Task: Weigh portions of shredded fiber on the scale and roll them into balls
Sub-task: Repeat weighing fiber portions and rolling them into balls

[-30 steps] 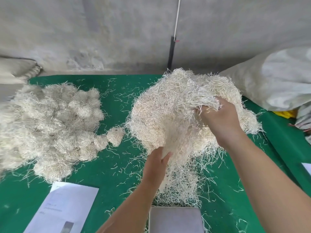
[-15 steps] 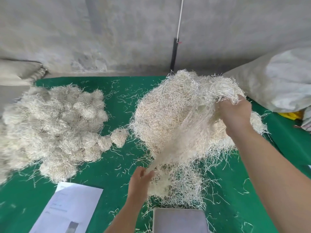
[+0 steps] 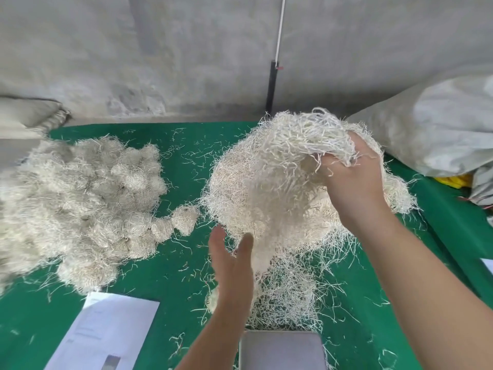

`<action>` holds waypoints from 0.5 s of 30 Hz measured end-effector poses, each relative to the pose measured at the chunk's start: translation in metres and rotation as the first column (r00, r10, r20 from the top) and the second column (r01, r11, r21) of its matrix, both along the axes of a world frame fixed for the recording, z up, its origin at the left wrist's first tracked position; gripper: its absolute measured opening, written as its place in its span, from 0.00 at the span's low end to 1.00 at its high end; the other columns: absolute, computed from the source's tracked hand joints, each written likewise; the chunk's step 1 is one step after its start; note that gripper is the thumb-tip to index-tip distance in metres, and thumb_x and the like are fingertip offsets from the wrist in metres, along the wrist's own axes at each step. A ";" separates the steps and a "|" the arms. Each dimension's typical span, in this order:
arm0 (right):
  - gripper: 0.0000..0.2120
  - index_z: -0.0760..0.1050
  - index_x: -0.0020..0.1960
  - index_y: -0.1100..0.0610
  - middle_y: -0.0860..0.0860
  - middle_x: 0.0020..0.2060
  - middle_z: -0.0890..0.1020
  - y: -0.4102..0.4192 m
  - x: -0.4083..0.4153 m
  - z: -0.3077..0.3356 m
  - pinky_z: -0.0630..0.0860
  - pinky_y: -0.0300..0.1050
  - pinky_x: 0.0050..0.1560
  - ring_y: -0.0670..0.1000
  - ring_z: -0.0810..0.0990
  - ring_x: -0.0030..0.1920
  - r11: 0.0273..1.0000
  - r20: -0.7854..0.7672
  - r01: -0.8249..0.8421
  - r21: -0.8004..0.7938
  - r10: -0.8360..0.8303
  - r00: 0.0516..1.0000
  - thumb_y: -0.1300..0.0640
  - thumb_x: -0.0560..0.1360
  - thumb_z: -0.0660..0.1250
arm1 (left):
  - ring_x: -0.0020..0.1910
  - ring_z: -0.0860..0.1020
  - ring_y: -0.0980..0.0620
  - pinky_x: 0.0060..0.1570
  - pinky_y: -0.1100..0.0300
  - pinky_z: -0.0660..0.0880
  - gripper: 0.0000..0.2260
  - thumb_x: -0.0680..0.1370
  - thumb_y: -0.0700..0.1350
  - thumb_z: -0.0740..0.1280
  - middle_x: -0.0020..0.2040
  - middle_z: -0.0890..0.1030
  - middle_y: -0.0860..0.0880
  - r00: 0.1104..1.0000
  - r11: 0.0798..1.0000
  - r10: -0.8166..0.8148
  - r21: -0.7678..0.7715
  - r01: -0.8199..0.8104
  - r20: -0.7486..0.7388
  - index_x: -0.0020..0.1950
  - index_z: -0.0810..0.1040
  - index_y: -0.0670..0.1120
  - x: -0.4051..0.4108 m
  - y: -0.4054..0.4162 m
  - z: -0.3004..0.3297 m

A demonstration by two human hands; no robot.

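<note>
A big heap of loose pale shredded fiber [image 3: 240, 188] lies on the green table [image 3: 165, 279]. My right hand [image 3: 354, 180] grips a hanging portion of fiber [image 3: 301, 145] raised above the heap. Its blurred lower end trails down beside my left hand [image 3: 232, 263], which is lifted with straight fingers and holds nothing. The grey scale plate [image 3: 280, 351] sits at the near edge, bare. Several rolled fiber balls [image 3: 80, 198] are piled at the left, and one ball [image 3: 185, 217] lies nearest the heap.
A white printed sheet [image 3: 106, 335] lies at the near left. A large pale sack [image 3: 437, 129] stands at the right with something yellow [image 3: 453, 180] under it. A grey concrete wall [image 3: 186, 54] runs behind the table. Loose strands litter the cloth.
My right hand has lifted the fiber portion up and toward the right. My left hand let go of its lower end and now has straight fingers.
</note>
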State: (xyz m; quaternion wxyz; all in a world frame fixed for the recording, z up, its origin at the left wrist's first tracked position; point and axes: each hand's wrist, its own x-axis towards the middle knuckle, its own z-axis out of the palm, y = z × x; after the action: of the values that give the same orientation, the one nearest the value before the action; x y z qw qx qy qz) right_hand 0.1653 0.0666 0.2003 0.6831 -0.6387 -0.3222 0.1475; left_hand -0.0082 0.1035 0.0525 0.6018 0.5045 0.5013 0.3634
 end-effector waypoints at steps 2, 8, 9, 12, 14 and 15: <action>0.20 0.82 0.50 0.34 0.42 0.45 0.87 -0.004 -0.013 0.004 0.76 0.33 0.39 0.40 0.82 0.39 0.995 -0.024 -0.068 0.079 0.070 0.997 0.58 0.68 0.66 | 0.75 0.61 0.55 0.79 0.45 0.50 0.34 0.78 0.70 0.61 0.77 0.62 0.60 0.946 0.957 -0.150 -0.198 0.212 0.287 0.81 0.57 0.63 0.013 -0.008 0.025; 0.25 0.71 0.60 0.40 0.39 0.53 0.82 -0.017 -0.031 -0.025 0.84 0.41 0.47 0.42 0.84 0.52 0.920 0.179 -0.346 -0.185 0.378 0.908 0.67 0.75 0.71 | 0.74 0.74 0.42 0.73 0.37 0.67 0.39 0.72 0.75 0.64 0.73 0.77 0.44 0.701 0.847 -0.267 -0.186 0.498 0.662 0.77 0.71 0.55 0.013 0.003 0.071; 0.23 0.71 0.62 0.38 0.41 0.58 0.79 -0.017 -0.035 -0.033 0.82 0.46 0.57 0.45 0.80 0.59 0.888 0.310 -0.280 -0.365 0.400 0.863 0.62 0.76 0.71 | 0.72 0.75 0.43 0.72 0.37 0.68 0.37 0.73 0.75 0.65 0.71 0.78 0.44 0.715 0.848 -0.330 -0.139 0.511 0.616 0.75 0.74 0.54 0.011 0.004 0.075; 0.28 0.64 0.68 0.36 0.44 0.63 0.62 -0.025 -0.042 -0.052 0.66 0.52 0.66 0.45 0.57 0.60 0.763 0.608 0.075 -0.642 0.447 0.656 0.39 0.71 0.70 | 0.64 0.82 0.45 0.71 0.42 0.70 0.32 0.70 0.68 0.75 0.63 0.84 0.44 0.811 0.856 -0.359 -0.184 0.484 0.462 0.66 0.82 0.49 0.008 0.010 0.076; 0.53 0.48 0.75 0.32 0.37 0.67 0.56 -0.040 -0.036 -0.059 0.64 0.55 0.68 0.46 0.56 0.66 0.708 0.439 -0.104 -0.698 0.538 0.719 0.27 0.60 0.75 | 0.60 0.84 0.45 0.66 0.45 0.75 0.26 0.74 0.63 0.72 0.62 0.85 0.45 0.810 0.862 -0.254 -0.256 0.437 0.528 0.64 0.81 0.47 0.002 0.016 0.070; 0.61 0.41 0.77 0.27 0.33 0.70 0.53 -0.049 -0.031 -0.063 0.63 0.59 0.70 0.47 0.56 0.72 0.680 0.311 -0.228 -0.697 0.573 0.758 0.24 0.56 0.77 | 0.58 0.84 0.44 0.63 0.46 0.77 0.23 0.77 0.61 0.69 0.62 0.84 0.44 0.799 0.865 -0.174 -0.298 0.403 0.576 0.61 0.80 0.45 -0.002 0.018 0.066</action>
State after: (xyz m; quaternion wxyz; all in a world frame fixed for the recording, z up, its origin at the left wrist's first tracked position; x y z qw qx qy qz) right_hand 0.1341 0.0180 0.1373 0.2716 -0.7507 -0.5591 0.2237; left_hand -0.0099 0.1217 0.1188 0.8566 0.3198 0.2946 0.2778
